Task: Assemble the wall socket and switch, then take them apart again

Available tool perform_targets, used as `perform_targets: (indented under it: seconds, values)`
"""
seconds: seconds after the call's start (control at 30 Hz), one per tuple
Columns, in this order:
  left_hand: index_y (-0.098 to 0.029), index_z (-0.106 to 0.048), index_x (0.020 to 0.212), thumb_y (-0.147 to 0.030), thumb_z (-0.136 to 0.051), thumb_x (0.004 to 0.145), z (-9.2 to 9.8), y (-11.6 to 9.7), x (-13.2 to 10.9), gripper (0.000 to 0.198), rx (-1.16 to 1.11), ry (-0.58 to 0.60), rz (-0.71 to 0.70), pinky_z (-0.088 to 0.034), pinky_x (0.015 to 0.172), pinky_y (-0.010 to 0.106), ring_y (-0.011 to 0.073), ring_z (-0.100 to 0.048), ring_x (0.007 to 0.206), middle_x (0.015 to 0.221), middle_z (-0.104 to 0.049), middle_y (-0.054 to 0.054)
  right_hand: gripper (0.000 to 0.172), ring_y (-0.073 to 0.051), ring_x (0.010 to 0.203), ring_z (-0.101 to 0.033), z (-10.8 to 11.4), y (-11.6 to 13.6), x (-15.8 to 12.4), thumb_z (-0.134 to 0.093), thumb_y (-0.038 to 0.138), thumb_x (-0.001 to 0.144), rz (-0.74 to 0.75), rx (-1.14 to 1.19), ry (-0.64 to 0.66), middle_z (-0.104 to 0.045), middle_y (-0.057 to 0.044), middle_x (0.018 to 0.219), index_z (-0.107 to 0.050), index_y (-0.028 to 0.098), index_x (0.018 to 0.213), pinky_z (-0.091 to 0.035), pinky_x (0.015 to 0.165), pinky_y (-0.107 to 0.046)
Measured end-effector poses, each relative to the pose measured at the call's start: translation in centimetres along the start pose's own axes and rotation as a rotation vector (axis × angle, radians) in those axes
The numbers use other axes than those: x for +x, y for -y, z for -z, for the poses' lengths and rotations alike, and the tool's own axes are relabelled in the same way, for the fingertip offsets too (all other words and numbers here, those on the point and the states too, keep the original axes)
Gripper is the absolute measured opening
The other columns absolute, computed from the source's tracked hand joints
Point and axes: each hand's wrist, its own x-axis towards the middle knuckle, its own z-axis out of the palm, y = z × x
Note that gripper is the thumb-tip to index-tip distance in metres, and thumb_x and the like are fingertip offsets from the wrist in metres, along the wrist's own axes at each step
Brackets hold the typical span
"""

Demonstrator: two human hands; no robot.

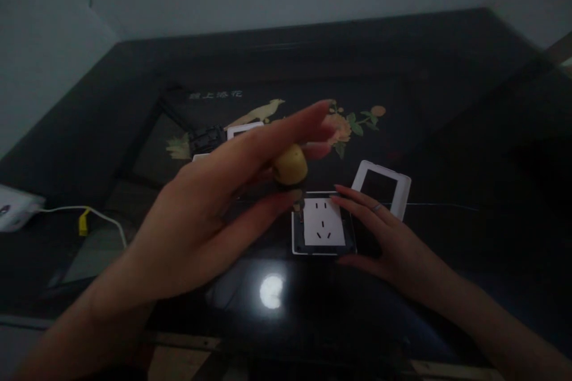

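A wall socket (322, 232) with a white face and a dark frame lies face up on the glossy dark table. My left hand (210, 208) is closed around a stubby screwdriver (290, 165) with a rounded yellow end. Its shaft points down at the left side of the socket's frame, where my fingers partly cover it; whether the tip sits in a screw I cannot tell. At the socket's right edge, my right hand (379, 232) grips it, fingers on the upper part and thumb near the lower corner. Just behind that hand lies a white cover frame (383, 186).
Beyond my left hand lie a black socket part (206, 140) and another white frame (245, 129), partly hidden. A white device (18, 208) with a white cable (105, 214) and yellow tag (83, 222) is at the left. The dark table (469, 101) meets a wall behind.
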Motion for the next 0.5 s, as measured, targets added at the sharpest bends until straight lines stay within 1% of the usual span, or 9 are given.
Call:
perform_targets:
  seconds: [0.03, 0.07, 0.1, 0.2, 0.27, 0.3, 0.37, 0.43, 0.5]
  values:
    - [-0.030, -0.064, 0.129, -0.017, -0.076, 0.079, 0.0, 0.0, -0.1, 0.053, -0.014, -0.043, 0.042, -0.058, 0.093, 0.043, 0.0276, -0.072, 0.099, 0.119, -0.071, 0.005, 0.078, -0.031, 0.141, -0.041, 0.0, 0.0, 0.0, -0.074, 0.023, 0.079, -0.001, 0.003, 0.000, -0.037, -0.014, 0.156, -0.034, 0.026, 0.146, -0.041, 0.111, -0.056]
    - [-0.031, -0.066, 0.126, -0.018, -0.080, 0.076, 0.0, 0.1, -0.2, 0.054, 0.008, -0.063, 0.021, -0.060, 0.089, 0.044, 0.0274, -0.073, 0.091, 0.113, -0.073, 0.005, 0.078, -0.031, 0.140, -0.042, 0.0, 0.0, 0.0, -0.074, 0.023, 0.079, -0.004, 0.005, 0.004, -0.037, -0.014, 0.156, -0.035, 0.026, 0.147, -0.041, 0.110, -0.056]
    - [-0.033, -0.067, 0.123, -0.021, -0.082, 0.073, 0.1, 0.4, -0.2, 0.054, 0.060, -0.071, -0.053, -0.061, 0.085, 0.043, 0.0264, -0.073, 0.084, 0.108, -0.074, 0.004, 0.078, -0.032, 0.140, -0.042, 0.0, 0.1, 0.0, -0.073, 0.024, 0.079, -0.007, 0.005, 0.008, -0.037, -0.014, 0.157, -0.035, 0.026, 0.147, -0.041, 0.110, -0.057]
    - [-0.032, -0.073, 0.111, -0.024, -0.084, 0.071, 0.6, 1.4, 0.2, 0.042, 0.309, -0.033, -0.325, -0.061, 0.084, 0.040, 0.0251, -0.071, 0.087, 0.099, -0.075, 0.002, 0.078, -0.032, 0.140, -0.042, 0.1, 0.1, 0.0, -0.074, 0.023, 0.079, -0.016, 0.006, 0.018, -0.037, -0.013, 0.157, -0.036, 0.027, 0.146, -0.041, 0.110, -0.057]
    - [-0.031, -0.071, 0.115, -0.030, -0.081, 0.075, 1.0, 1.4, 0.6, 0.041, 0.354, 0.013, -0.385, -0.061, 0.084, 0.041, 0.0268, -0.070, 0.093, 0.104, -0.074, 0.004, 0.077, -0.031, 0.141, -0.041, 0.1, 0.1, -0.1, -0.074, 0.021, 0.079, -0.015, 0.000, 0.017, -0.036, -0.014, 0.157, -0.036, 0.025, 0.145, -0.041, 0.110, -0.056]
    - [-0.031, -0.068, 0.121, -0.032, -0.078, 0.078, 1.2, 1.2, 0.7, 0.044, 0.336, 0.042, -0.348, -0.061, 0.084, 0.043, 0.0279, -0.070, 0.096, 0.109, -0.073, 0.005, 0.076, -0.031, 0.141, -0.041, 0.1, 0.1, -0.1, -0.074, 0.021, 0.079, -0.008, -0.003, 0.014, -0.036, -0.014, 0.157, -0.036, 0.025, 0.145, -0.041, 0.110, -0.055]
    - [-0.033, -0.062, 0.130, -0.032, -0.075, 0.081, 1.5, 0.4, 0.8, 0.050, 0.270, 0.103, -0.213, -0.062, 0.083, 0.046, 0.0301, -0.072, 0.095, 0.115, -0.072, 0.005, 0.076, -0.030, 0.141, -0.041, 0.1, 0.1, -0.1, -0.074, 0.020, 0.079, 0.007, -0.008, 0.009, -0.036, -0.015, 0.157, -0.036, 0.023, 0.144, -0.042, 0.110, -0.054]
    - [-0.035, -0.060, 0.132, -0.030, -0.072, 0.084, 1.8, -0.3, 0.7, 0.050, 0.241, 0.148, -0.093, -0.063, 0.079, 0.047, 0.0303, -0.074, 0.091, 0.112, -0.074, 0.003, 0.076, -0.030, 0.141, -0.041, 0.1, 0.2, -0.1, -0.075, 0.020, 0.078, 0.015, -0.009, 0.004, -0.037, -0.015, 0.156, -0.037, 0.022, 0.144, -0.042, 0.110, -0.054]
    - [-0.036, -0.060, 0.131, -0.031, -0.069, 0.087, 2.0, -0.2, 0.4, 0.046, 0.306, 0.189, -0.074, -0.063, 0.079, 0.047, 0.0282, -0.075, 0.087, 0.107, -0.075, 0.002, 0.076, -0.031, 0.140, -0.042, 0.1, 0.2, 0.0, -0.075, 0.020, 0.078, 0.008, -0.010, 0.005, -0.037, -0.016, 0.156, -0.038, 0.021, 0.144, -0.042, 0.110, -0.053]
